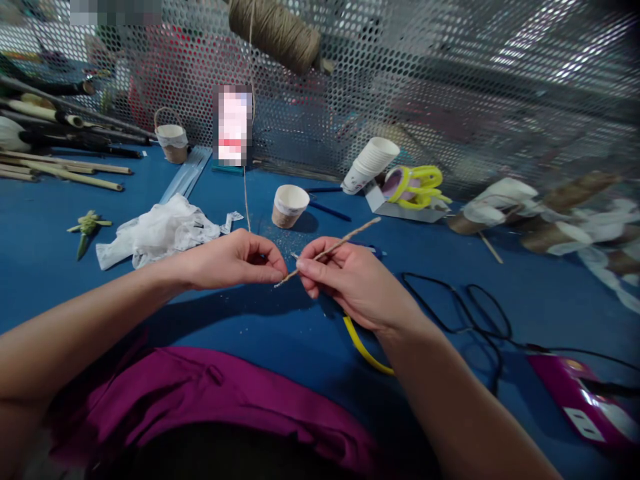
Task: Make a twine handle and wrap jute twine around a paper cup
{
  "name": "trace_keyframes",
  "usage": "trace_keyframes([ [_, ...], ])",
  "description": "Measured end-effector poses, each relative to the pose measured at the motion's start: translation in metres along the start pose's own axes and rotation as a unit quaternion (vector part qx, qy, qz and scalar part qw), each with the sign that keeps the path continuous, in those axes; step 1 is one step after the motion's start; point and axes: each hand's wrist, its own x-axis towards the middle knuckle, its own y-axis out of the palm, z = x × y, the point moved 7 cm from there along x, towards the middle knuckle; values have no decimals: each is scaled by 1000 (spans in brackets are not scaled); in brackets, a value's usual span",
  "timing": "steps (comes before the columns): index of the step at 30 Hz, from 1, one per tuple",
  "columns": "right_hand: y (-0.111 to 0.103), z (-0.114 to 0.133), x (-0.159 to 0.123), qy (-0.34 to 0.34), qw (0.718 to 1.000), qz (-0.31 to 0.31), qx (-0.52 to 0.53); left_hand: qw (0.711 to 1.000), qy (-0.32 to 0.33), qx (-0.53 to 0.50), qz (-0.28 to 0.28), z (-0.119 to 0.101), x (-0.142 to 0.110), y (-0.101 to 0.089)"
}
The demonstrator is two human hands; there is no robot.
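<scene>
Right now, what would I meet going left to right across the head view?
Pale sticks → white lace → left hand → lace-banded cup → right hand holding a twisted cord → black cable → purple box-like object.

A twine spool (277,35) and paper cups (371,165) suggest a craft workshop.
</scene>
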Motion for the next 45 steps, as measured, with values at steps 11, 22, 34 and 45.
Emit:
trace_keyframes([
  [11,4,6,-2,9,1000,27,-8,1000,10,18,24,-4,-1,3],
  [22,2,-6,-1,77,993,55,-74,998,5,52,29,2,0,3],
  [34,2,-6,-2,73,993,73,-47,999,2,36,38,1,0,3],
  [45,3,0,-3,39,993,100,-53,999,-2,15,46,0,-1,5],
])
